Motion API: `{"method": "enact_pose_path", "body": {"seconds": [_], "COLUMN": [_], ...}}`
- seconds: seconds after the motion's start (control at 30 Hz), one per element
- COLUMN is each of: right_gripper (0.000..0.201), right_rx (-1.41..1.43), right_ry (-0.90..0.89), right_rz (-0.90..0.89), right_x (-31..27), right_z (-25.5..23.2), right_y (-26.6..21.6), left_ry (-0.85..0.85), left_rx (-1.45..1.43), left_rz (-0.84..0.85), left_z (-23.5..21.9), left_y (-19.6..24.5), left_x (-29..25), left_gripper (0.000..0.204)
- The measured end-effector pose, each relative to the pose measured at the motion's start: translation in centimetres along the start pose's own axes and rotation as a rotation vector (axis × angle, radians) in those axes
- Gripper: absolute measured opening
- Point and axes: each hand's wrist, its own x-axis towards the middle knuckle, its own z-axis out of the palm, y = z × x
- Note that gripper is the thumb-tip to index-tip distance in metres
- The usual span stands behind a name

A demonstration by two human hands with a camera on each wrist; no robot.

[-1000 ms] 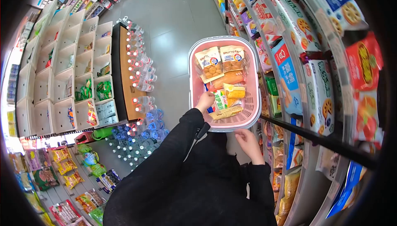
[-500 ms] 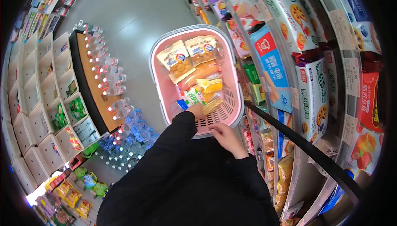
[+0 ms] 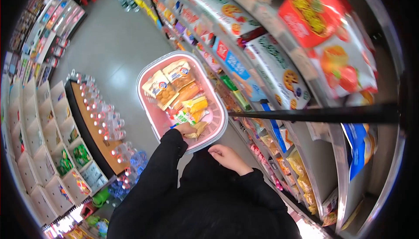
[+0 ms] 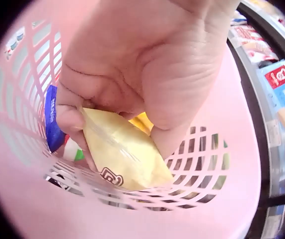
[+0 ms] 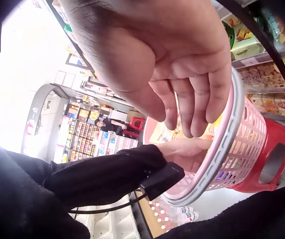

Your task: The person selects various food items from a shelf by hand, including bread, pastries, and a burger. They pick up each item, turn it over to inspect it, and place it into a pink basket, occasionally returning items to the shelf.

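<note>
My left hand (image 3: 186, 129) reaches into the near end of a pink basket (image 3: 150, 108) with a grey rim. In the left wrist view its thumb and fingers grip a pale yellow packet (image 4: 125, 157) with a small brown logo. Beside it lie a white-and-green packet (image 3: 181, 117) and a yellow packet (image 3: 195, 104). Two beige snack bags (image 3: 159, 89) and a long bread packet (image 3: 189, 92) fill the far end. Just outside the near rim, my right hand (image 3: 228, 158) hangs with relaxed fingers, holding nothing.
The basket rests on a red stool (image 5: 274, 164). Shelves of packaged snacks (image 3: 279, 71) rise along the right, crossed by a black bar (image 3: 314, 113). At left are white bins (image 3: 43, 164) and rows of water bottles (image 3: 102, 116). A person (image 5: 110, 125) is far back.
The left hand has moved from the basket's left side to its near end and taken hold of the pale yellow packet. The right hand came up to the rim, then drew slightly away. The view turned.
</note>
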Motion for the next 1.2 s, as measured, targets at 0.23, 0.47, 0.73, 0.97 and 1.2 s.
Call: {"method": "enact_pose_path", "body": {"seconds": [0.23,0.47,0.73,0.97,1.2], "right_gripper": [0.02,0.021,0.059,0.048,0.033], "right_rx": [0.03,-0.049,0.632,1.104,1.09], "right_ry": [0.041,0.07,-0.233,-0.438,-0.372], "right_rz": [-0.03,-0.173,0.164,0.367,-0.037], "right_x": [-6.6,-10.1,-7.0,-4.7,-7.7], "right_z": [-1.3,-1.6,2.9,2.1,-1.0], "right_y": [3.8,4.8,4.8,4.4,-0.3], "left_ry": [-0.442,-0.483,-0.252,0.054,-0.025], "left_rx": [-0.623,-0.879,-0.822,0.087,0.717], "left_rz": [0.175,0.527,0.603,0.786,1.052], "left_z": [-2.0,3.4,10.5,11.1,14.8], "left_y": [-0.3,-4.2,-1.9,2.3,10.2], "left_x": [-6.1,-15.3,-20.6,-25.4,-31.4], "left_gripper": [0.027,0.035,0.039,0.03,0.043]}}
